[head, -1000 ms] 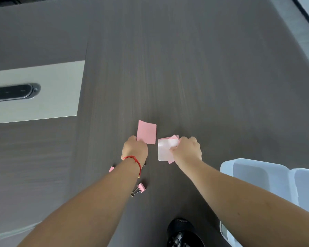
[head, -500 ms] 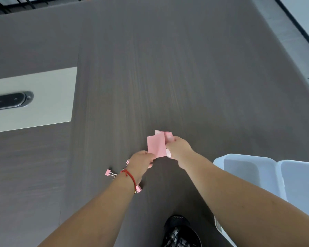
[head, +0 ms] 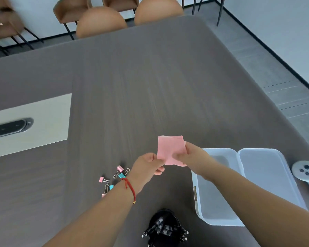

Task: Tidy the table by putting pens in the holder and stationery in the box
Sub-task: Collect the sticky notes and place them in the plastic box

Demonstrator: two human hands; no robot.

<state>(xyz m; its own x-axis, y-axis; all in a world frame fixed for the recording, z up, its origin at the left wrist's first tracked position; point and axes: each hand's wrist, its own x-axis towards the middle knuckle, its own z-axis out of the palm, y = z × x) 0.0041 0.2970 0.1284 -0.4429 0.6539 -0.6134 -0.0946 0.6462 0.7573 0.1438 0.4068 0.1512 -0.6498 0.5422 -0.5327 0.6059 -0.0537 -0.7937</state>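
A small stack of pink sticky notes (head: 170, 148) is held above the table between both hands. My right hand (head: 191, 155) pinches its right side and my left hand (head: 148, 164), with a red cord on the wrist, pinches its lower left corner. Several pink and teal binder clips (head: 114, 177) lie on the table left of my left wrist. The open white plastic box (head: 219, 211) sits at the right, under my right forearm, its lid (head: 264, 168) folded out to the right. A black pen holder (head: 165, 227) with several pens stands at the near edge.
The grey wooden table (head: 141, 90) has a pale inset panel (head: 43, 122) with a black cable port at the left. A white round device (head: 306, 171) lies right of the box lid. Brown chairs (head: 100, 20) stand at the far side.
Both hands gathered the separate pink notes from the table into one stack and raised it toward the box. The view tilted up, and more clips, the chairs and the pen holder came into sight.
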